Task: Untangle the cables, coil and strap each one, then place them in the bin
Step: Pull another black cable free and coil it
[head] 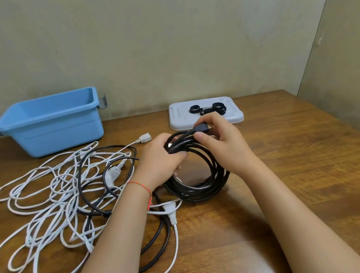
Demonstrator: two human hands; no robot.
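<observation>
My left hand (pixel 159 160) grips the coiled black cable (pixel 197 180) while my right hand (pixel 219 139) pinches its plug (pixel 201 129), unstrapped, with straps (pixel 207 109) on their tray (pixel 181 119), tangled white cables (pixel 50 199) waiting, blue bin (pixel 55 132) apparently empty.

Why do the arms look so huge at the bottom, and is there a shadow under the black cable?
In the head view, the wide-angle lens stretches the forearms near the bottom edge; a soft shadow lies on the table under the black cable coil held by the left hand and right hand; the light is even, without glare.
</observation>
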